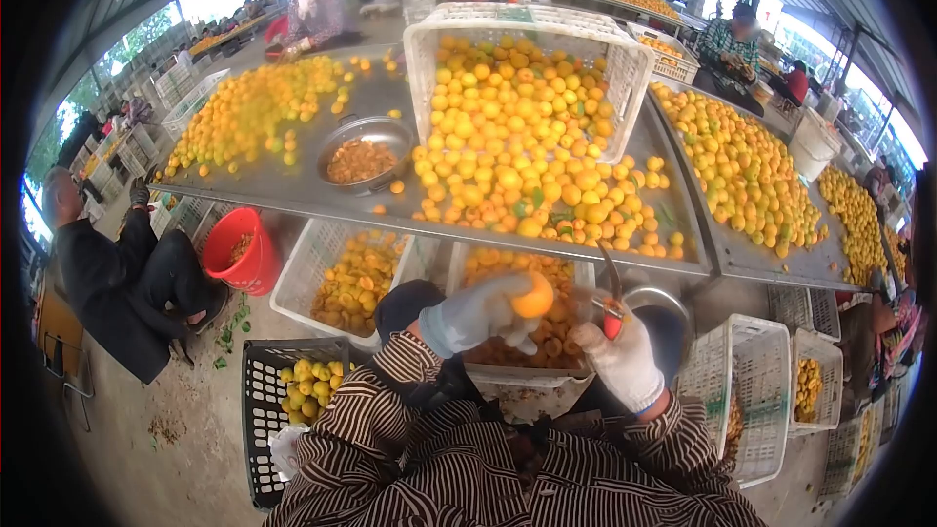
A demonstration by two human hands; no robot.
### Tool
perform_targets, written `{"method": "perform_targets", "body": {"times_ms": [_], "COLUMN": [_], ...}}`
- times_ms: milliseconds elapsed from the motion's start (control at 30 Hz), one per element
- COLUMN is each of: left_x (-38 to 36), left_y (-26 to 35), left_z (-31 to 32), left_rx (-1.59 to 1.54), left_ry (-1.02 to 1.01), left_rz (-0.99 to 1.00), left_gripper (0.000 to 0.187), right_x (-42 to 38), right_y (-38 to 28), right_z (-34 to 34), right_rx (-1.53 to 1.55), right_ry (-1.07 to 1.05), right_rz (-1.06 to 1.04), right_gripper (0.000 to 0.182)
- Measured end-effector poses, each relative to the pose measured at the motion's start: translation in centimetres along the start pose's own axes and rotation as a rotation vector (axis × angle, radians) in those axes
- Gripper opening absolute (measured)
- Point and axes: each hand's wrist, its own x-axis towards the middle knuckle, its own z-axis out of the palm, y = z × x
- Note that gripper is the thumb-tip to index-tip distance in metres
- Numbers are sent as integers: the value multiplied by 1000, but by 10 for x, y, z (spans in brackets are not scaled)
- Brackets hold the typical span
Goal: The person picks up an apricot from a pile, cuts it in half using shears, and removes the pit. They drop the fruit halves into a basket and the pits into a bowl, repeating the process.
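My left hand (473, 317), in a grey glove, grips one whole apricot (533, 295) above a crate. To its right, my right hand (627, 363) in a white glove is closed around a red-handled tool (612, 320) with a curved metal end; its exact kind is hard to make out. The tool is apart from the fruit. Beneath both hands stands a white crate (454, 268) of split apricots (547, 340). In front, whole apricots (527, 176) spill from a tipped white crate (632, 88) onto the metal table (293, 193).
A metal bowl (398, 137) on the table holds brownish pits. Left of me are a crate of split fruit (293, 283), a black crate (256, 410) and a red bucket (265, 259) beside a seated person (117, 273). White crates (761, 381) stand at right.
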Motion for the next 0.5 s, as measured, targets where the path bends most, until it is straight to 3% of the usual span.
{"method": "perform_targets", "body": {"times_ms": [67, 100, 167, 200, 267, 333, 367, 433, 500], "left_x": [1, 1, -5, -7, -11, -10, -6, 6, 5], "left_y": [0, 3, 10, 12, 16, 12, -2, -33, -28], "left_z": [10, 16, 31, 36, 52, 74, 70, 51, 65], "left_rx": [-30, -62, 24, 78, 130, 450, 448, 651, 525], "left_ry": [-87, -164, -110, -42, 28, 513, 511, 586, 564], "left_rz": [-46, -90, -137, -123, -112, -102, -107, 327, 296], "left_gripper": [49, 48, 54, 58, 63, 66, 66, 47, 42], "right_x": [12, 12, 15, 15, 14, 11, 9, 6, 2], "right_y": [4, 7, 3, 8, 13, 19, 22, 24, 22], "right_z": [2, -2, -1, 2, 5, 11, 17, 25, 30], "right_rx": [54, 54, -108, 21, -77, -172, -159, -149, -311], "right_ry": [-125, -124, -224, -237, -211, -173, -130, -88, 35], "right_rz": [-174, -175, -145, -115, -119, -120, -156, -191, -317], "right_gripper": [64, 64, 71, 73, 72, 72, 70, 68, 66]}}
